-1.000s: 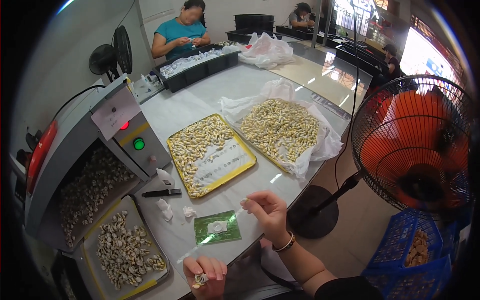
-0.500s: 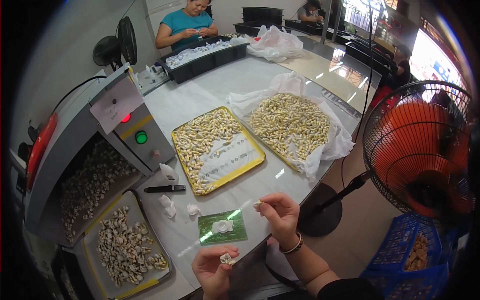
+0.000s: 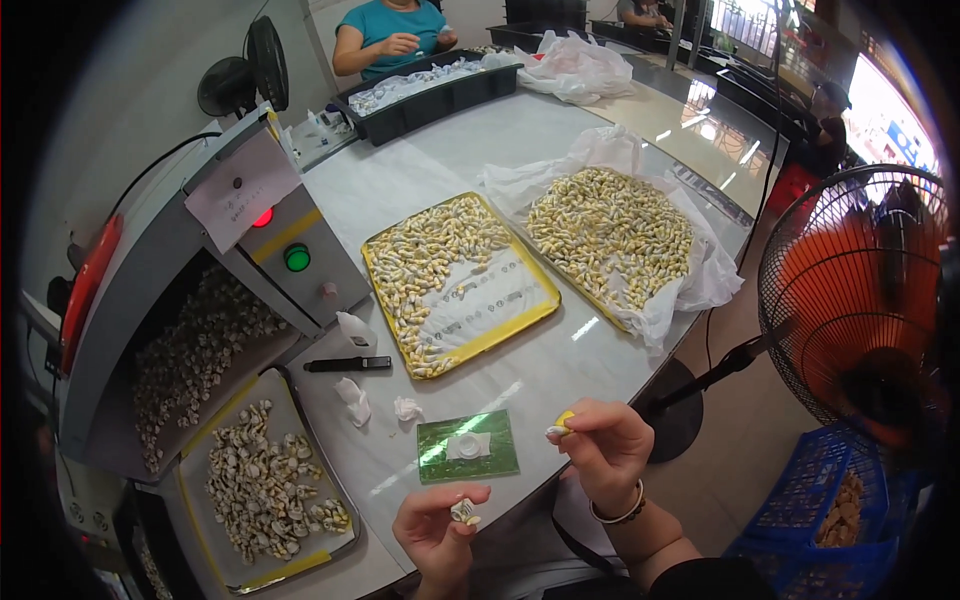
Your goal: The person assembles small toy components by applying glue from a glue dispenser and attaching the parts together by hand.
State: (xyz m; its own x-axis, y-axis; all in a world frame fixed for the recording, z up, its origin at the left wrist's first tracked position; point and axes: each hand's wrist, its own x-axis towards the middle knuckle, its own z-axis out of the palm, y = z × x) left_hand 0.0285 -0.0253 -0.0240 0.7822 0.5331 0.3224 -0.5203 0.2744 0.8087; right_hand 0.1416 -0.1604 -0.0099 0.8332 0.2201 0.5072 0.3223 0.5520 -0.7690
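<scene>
Both pinching: left hand (image 3: 437,535) on a pale piece (image 3: 464,512), lower centre; right hand (image 3: 610,455) on a yellow-and-white piece (image 3: 560,426), lower right of centre.
Pieces' handling: probably light, stiff, perhaps slippery; best held fingertip-lightly by the sides.
Green plate (image 3: 503,464): just above the left hand.
Yellow-edged tray (image 3: 497,335): frame centre.

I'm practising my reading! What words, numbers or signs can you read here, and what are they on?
Pink note on the grey machine: writing, too small and blurred to read.
White paper in the yellow-edged tray mid-table: dark printed marks, too small.
Dark strip along the table's far right edge: light marks, too blurred.
No text I can quote.
</scene>
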